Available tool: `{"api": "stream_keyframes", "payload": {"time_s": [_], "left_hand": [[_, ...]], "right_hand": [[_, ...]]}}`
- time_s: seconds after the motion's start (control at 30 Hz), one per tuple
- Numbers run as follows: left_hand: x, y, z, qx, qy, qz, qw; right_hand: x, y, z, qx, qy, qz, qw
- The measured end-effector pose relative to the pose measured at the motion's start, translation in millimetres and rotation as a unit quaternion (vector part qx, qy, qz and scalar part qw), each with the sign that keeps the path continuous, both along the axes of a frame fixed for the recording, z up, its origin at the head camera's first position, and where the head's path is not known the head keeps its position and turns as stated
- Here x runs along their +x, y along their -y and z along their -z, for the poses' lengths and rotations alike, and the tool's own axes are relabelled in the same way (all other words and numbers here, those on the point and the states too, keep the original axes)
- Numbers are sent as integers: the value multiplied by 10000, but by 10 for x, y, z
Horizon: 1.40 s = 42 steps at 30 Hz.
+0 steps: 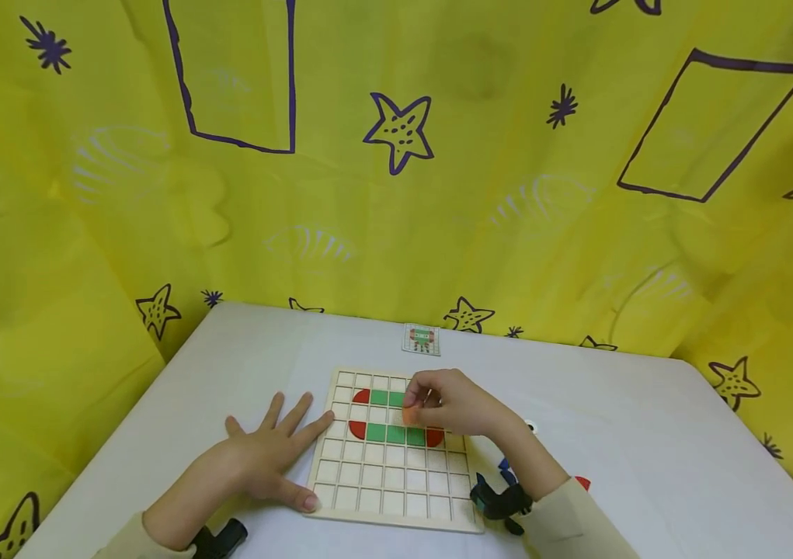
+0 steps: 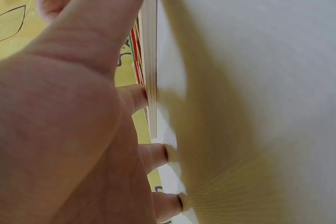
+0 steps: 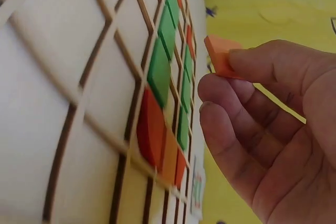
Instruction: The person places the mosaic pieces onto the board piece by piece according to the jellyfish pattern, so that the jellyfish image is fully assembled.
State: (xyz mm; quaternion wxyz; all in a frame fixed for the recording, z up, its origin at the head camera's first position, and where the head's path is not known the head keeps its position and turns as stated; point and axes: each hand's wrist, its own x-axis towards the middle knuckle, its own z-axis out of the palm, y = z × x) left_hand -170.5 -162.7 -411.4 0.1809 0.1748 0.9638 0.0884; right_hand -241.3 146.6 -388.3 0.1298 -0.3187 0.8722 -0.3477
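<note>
A wooden grid board (image 1: 382, 477) lies on the white table. Two rows of green square tiles (image 1: 396, 434) sit in its cells, with rounded red tiles (image 1: 357, 429) at row ends. Between thumb and fingers my right hand (image 1: 455, 404) pinches an orange tile (image 3: 219, 56), held just above the board. Another orange tile (image 3: 169, 156) lies in a cell beside a red tile (image 3: 150, 129). My left hand (image 1: 263, 458) is spread at the board's left side, its thumb at the near-left corner and its index fingertip at the edge.
Behind the board, a small card (image 1: 422, 339) with a coloured grid picture lies near the yellow curtain (image 1: 340, 233). Right of the board, partly hidden by my right arm, are a blue piece (image 1: 506, 470), a red piece (image 1: 582, 482) and a round white piece (image 1: 532, 426).
</note>
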Motion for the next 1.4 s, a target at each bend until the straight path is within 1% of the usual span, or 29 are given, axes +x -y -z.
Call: {"api": "stream_keyframes", "payload": {"time_s": [0.1, 0.17, 0.37, 0.47, 0.7, 0.8, 0.87, 1.07, 1.17, 1.27, 1.4], "left_hand": [[-6, -8, 7, 0, 4, 0, 10000], [-8, -11, 7, 5, 4, -1, 10000], [-4, -7, -8, -33, 24, -3, 10000], [-6, 1, -12, -40, 46, 13, 10000], [-3, 26, -18, -78, 22, 86, 9999], [-1, 27, -17, -61, 31, 116, 9999], [-2, 25, -16, -61, 28, 135, 9999], [-11, 0, -31, -40, -65, 175, 9998], [-6, -7, -31, -28, -12, 152, 9999], [5, -4, -25, -50, 52, 95, 9999], [7, -1, -17, -23, 24, 54, 10000]], "right_hand": [[-31, 172, 15, 85, 40, -123, 9999], [-51, 270, 17, 121, 25, -135, 9998], [-111, 489, 21, 124, -61, -9, 9999], [-148, 580, 51, 137, -63, 7, 9999], [-172, 726, 100, 451, -132, 220, 9987], [-173, 743, 126, 534, -101, 242, 9982], [-178, 748, 145, 570, -121, 168, 9982], [-176, 736, 153, 785, -303, 23, 9964], [-145, 700, 142, 851, -404, -106, 9955], [-108, 612, 112, 673, -529, -137, 9962], [-68, 340, 37, 165, -485, 199, 9985]]}}
